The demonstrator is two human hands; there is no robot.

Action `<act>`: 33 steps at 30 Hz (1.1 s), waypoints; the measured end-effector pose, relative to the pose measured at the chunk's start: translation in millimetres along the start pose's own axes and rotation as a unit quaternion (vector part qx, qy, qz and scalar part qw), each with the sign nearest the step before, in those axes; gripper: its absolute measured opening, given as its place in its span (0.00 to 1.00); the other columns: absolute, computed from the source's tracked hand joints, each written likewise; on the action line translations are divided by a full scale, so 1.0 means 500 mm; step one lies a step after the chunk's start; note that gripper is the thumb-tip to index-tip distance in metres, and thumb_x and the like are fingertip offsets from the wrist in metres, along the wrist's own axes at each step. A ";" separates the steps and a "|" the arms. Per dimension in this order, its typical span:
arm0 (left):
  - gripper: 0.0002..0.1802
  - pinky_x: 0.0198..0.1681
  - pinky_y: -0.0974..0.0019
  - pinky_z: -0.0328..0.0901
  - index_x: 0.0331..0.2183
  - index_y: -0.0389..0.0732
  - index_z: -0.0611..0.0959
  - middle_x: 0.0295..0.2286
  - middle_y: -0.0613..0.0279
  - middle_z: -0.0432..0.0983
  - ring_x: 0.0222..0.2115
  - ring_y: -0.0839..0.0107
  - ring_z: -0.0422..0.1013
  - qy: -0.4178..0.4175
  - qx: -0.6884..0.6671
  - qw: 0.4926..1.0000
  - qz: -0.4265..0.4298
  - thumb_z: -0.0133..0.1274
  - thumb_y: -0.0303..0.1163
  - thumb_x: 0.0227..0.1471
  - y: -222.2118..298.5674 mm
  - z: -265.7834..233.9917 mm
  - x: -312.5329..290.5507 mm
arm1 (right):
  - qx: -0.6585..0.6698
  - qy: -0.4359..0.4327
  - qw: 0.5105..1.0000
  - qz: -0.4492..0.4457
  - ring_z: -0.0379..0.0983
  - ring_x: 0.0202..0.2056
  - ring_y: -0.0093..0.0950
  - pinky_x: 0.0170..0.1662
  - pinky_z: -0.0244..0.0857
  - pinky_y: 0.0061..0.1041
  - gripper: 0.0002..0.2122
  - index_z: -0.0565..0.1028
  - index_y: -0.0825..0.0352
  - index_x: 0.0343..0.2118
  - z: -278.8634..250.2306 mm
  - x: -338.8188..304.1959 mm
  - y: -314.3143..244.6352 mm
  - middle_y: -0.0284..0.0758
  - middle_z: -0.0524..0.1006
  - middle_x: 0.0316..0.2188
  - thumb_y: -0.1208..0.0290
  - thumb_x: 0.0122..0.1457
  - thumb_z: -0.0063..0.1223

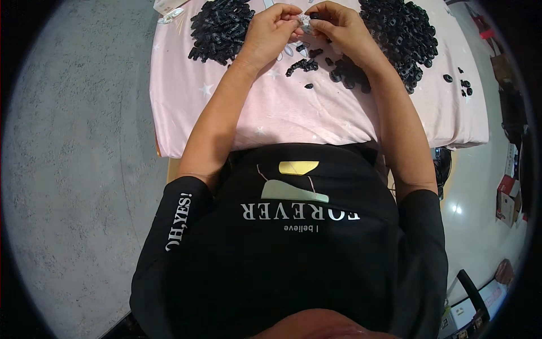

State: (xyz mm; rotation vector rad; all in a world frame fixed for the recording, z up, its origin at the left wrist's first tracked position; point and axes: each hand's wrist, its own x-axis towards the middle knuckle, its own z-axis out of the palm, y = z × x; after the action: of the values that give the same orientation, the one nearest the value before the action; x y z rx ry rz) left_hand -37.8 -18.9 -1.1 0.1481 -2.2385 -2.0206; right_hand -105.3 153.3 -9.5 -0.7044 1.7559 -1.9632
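At the far middle of the table my two hands meet, fingers pinched. My left hand [272, 33] is closed at the fingertips on a small whitish piece [305, 20], whose kind is too small to tell. My right hand [349, 33] pinches a small black plastic part [314, 16] right beside that piece. Below the hands lie a few loose black parts [305, 65] and a single one [309, 86] nearer to me. A big pile of small ridged black parts [217, 34] sits left of my left hand. Another pile of rounder black parts [403, 39] spreads beyond my right wrist.
A pink cloth with white stars [316, 121] covers the table. Several stray black parts [464, 83] lie near its right edge. A pale box corner [167, 5] shows at the far left. Boxes [508, 198] stand on the floor at the right.
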 end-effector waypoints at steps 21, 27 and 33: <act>0.08 0.33 0.74 0.72 0.41 0.32 0.78 0.29 0.64 0.76 0.26 0.77 0.74 0.006 -0.047 0.998 -0.029 0.49 0.21 0.59 0.011 0.011 -0.005 | 0.029 -0.010 0.999 -0.020 0.74 0.30 0.20 0.32 0.71 0.19 0.06 0.67 0.69 0.35 0.019 -0.003 -0.002 0.31 0.74 0.27 0.86 0.59 0.47; 0.07 0.31 0.75 0.71 0.40 0.33 0.79 0.27 0.66 0.76 0.26 0.79 0.73 0.011 -0.016 0.999 0.032 0.48 0.22 0.60 0.010 0.031 -0.001 | 0.127 -0.118 0.931 -0.321 0.74 0.30 0.22 0.32 0.71 0.20 0.06 0.67 0.69 0.36 -0.010 0.019 0.054 0.31 0.73 0.27 0.87 0.58 0.46; 0.09 0.29 0.75 0.67 0.39 0.32 0.81 0.26 0.66 0.76 0.24 0.79 0.71 0.058 0.171 0.981 0.065 0.51 0.23 0.57 0.039 0.016 -0.019 | -0.224 0.039 0.973 -0.037 0.75 0.28 0.23 0.32 0.71 0.23 0.05 0.73 0.73 0.33 0.006 -0.019 -0.024 0.33 0.76 0.24 0.86 0.55 0.49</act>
State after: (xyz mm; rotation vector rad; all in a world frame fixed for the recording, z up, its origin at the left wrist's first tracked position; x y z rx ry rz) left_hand -29.6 -7.8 17.0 0.1405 -2.4299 -1.5105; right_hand -95.7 158.0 1.8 -0.8552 2.2853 -1.6665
